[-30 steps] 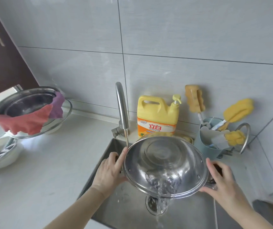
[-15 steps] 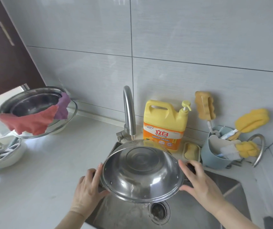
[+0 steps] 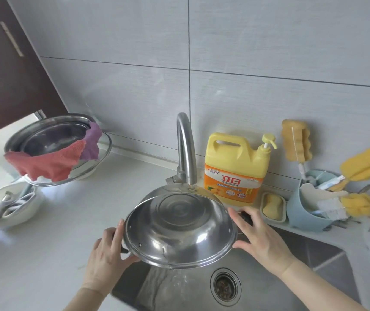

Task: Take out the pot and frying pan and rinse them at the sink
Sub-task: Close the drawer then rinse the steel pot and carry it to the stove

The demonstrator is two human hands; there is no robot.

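Note:
A stainless steel pot [image 3: 177, 230] is tilted toward me above the sink [image 3: 314, 261], its inside facing me. My left hand [image 3: 106, 254] grips its left handle and rim. My right hand [image 3: 260, 236] holds the right side handle, a dark knob showing at my fingers. The spout of the faucet [image 3: 185, 149] ends just above the pot's far rim. A thin trickle of water drops from the pot's lower rim into the basin. No frying pan can be told apart here.
A yellow detergent bottle [image 3: 235, 171], a soap dish [image 3: 272, 206] and a blue holder [image 3: 307, 209] with sponges and brushes stand behind the sink. At left, a steel basin [image 3: 51, 140] draped with red and purple cloths sits on the counter, and a white bowl [image 3: 9, 207] lies below it. The drain [image 3: 224, 285] is at the basin's bottom.
The pot has swung left and tipped further; a second ago water poured out of it in a thick stream, now only a trickle falls. Both hands kept their hold.

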